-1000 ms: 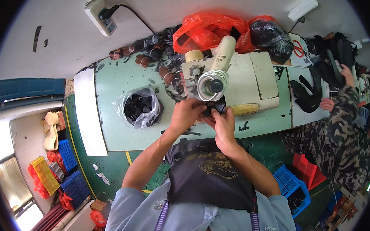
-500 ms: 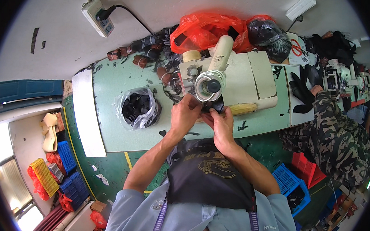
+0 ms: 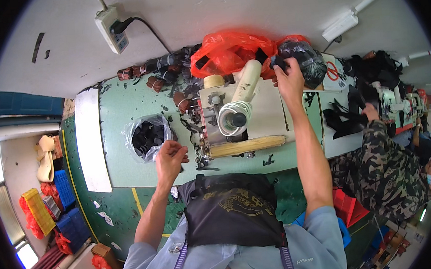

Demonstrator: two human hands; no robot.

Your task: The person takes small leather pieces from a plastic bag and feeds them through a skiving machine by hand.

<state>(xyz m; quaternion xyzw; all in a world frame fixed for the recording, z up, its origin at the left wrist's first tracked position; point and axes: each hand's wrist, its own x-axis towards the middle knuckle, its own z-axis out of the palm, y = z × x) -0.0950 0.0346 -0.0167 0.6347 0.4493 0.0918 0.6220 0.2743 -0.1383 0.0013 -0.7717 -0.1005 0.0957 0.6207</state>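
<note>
My right hand reaches far across the green worktable and grips a small black piece at the mouth of a clear bag of black pieces. My left hand hovers with loosely curled fingers at the rim of an open plastic bag of black pieces; I cannot tell whether it holds one. Between my arms stands a cream sewing machine with a round handwheel facing me. A black apron covers my front.
Red plastic bags and dark brown bundles lie at the table's far edge. A person in camouflage clothes works at the right with black straps. A power strip hangs on the wall. Blue and yellow crates stand at the left.
Both hands have left the spot in front of the sewing machine. My right hand stretched out to the far bag and my left hand moved left to the open bag.
</note>
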